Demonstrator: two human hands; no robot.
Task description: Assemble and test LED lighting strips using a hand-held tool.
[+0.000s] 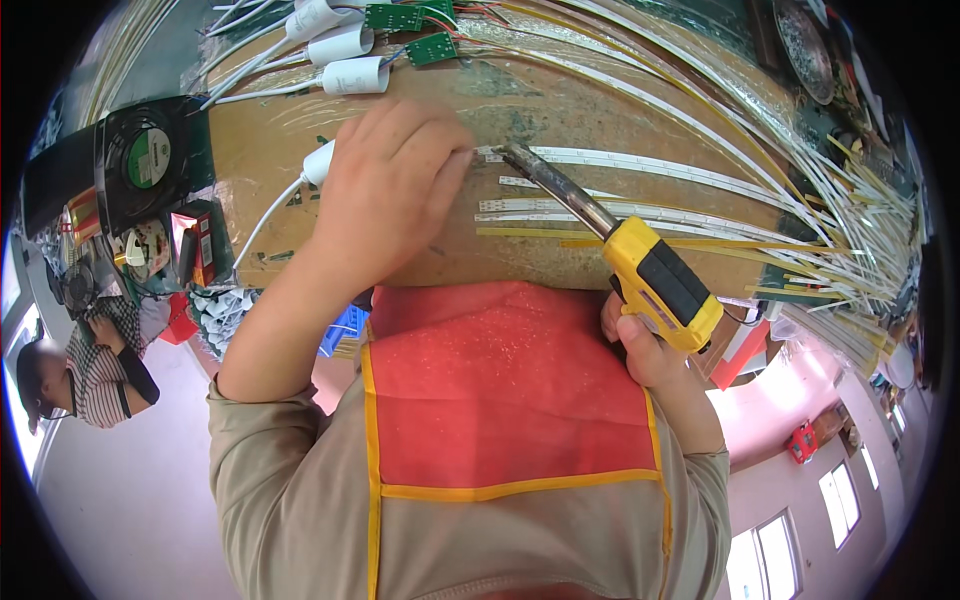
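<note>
My right hand (640, 345) grips a yellow and black soldering gun (660, 283) by its handle. The gun's long metal barrel points up and left, with its tip at the left end of a white LED strip (620, 158). Just beside that tip are the bent, pinched fingertips of my left hand (400, 185). The hand's back hides whatever lies between them. A white cylindrical cap (318, 163) with a white cable shows partly from behind my left hand.
Several white cylinders (356, 76) with cables and green circuit boards (431, 49) lie at the back. More LED strips (640, 212) bundle toward the right. A black fan (148, 160) stands on the left. Another person (95, 370) sits farther left.
</note>
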